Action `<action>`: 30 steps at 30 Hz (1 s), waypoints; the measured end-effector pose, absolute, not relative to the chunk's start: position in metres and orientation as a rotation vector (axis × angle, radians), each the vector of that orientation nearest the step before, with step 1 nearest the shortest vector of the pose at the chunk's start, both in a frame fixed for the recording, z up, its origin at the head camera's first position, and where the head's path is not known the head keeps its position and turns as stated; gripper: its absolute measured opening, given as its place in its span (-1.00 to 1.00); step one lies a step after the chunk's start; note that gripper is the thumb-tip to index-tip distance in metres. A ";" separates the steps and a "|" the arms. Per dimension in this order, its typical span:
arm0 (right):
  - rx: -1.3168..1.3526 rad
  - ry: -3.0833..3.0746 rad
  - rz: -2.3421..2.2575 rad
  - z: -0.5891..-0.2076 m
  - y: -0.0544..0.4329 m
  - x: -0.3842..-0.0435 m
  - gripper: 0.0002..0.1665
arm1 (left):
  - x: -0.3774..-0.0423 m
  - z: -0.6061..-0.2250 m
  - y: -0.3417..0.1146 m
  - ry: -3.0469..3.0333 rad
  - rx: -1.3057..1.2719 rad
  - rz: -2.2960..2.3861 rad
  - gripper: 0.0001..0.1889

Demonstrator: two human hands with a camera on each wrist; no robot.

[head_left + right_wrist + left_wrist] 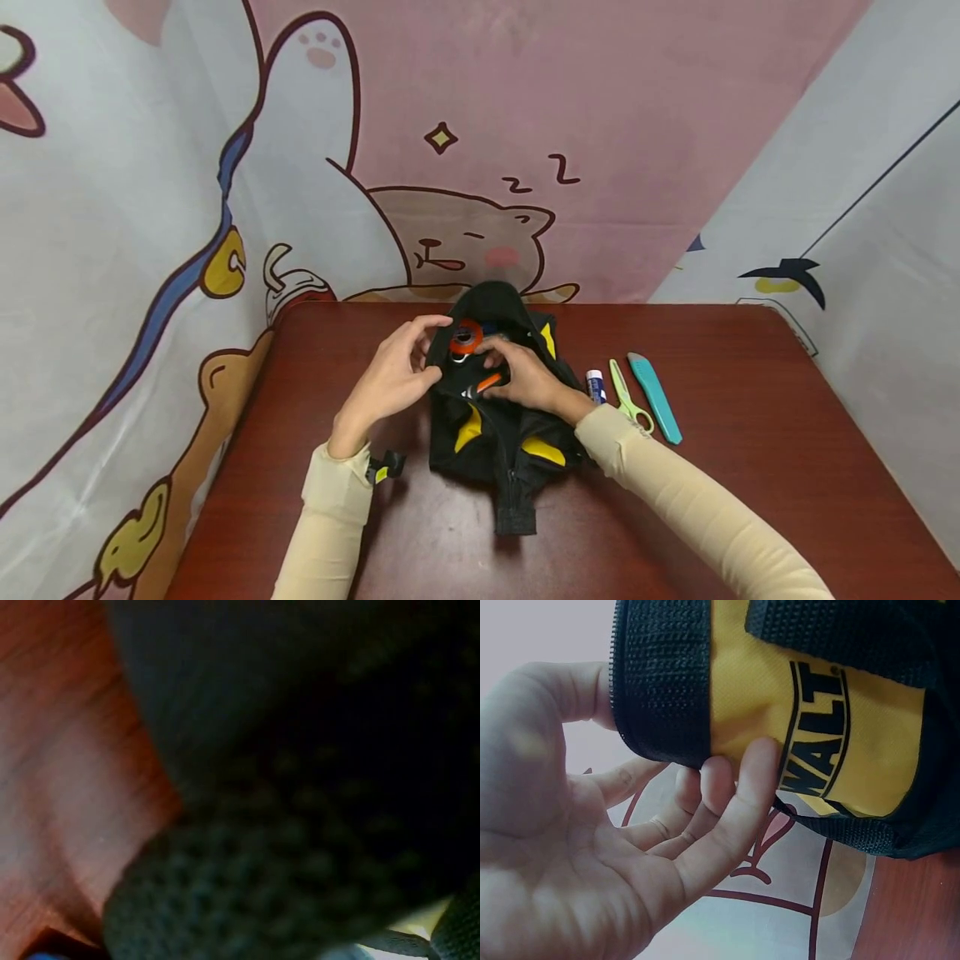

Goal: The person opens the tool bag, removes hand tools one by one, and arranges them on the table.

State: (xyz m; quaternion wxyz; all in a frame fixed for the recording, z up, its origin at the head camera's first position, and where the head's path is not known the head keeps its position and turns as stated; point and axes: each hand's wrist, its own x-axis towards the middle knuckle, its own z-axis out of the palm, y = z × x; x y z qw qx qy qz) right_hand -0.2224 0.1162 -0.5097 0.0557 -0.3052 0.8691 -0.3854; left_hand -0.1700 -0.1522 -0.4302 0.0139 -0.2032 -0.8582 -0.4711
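Note:
A black and yellow tool bag lies on the table with its mouth spread open. My left hand pinches the left edge of the mouth; in the left wrist view the fingertips rest against the yellow side, by black lettering. My right hand reaches into the bag, fingers bent. Beside its thumb is an orange-and-grey piece, whose kind I cannot make out; whether the hand grips it is unclear. A red-orange ring-shaped item sits inside near the left edge. Dark fabric fills most of the right wrist view.
Right of the bag lie a glue stick, light green scissors and a teal utility knife. The brown table meets a cartoon-printed cloth behind. A black strap end points toward the front.

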 end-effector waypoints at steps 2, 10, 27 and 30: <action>-0.927 2.638 -1.178 -0.512 0.116 -0.223 -0.12 | -0.170 -0.430 -0.152 -2.674 -0.633 -1.465 -0.26; -0.974 2.688 -1.093 -0.521 0.113 -0.225 -0.16 | -0.169 -0.430 -0.153 -2.681 -0.635 -1.457 -0.26; -0.904 2.659 -1.070 -0.525 0.117 -0.228 -0.13 | -0.169 -0.430 -0.152 -2.688 -0.637 -1.455 -0.27; -0.903 2.659 -1.062 -0.524 0.117 -0.228 -0.12 | -0.169 -0.430 -0.153 -2.687 -0.639 -1.452 -0.27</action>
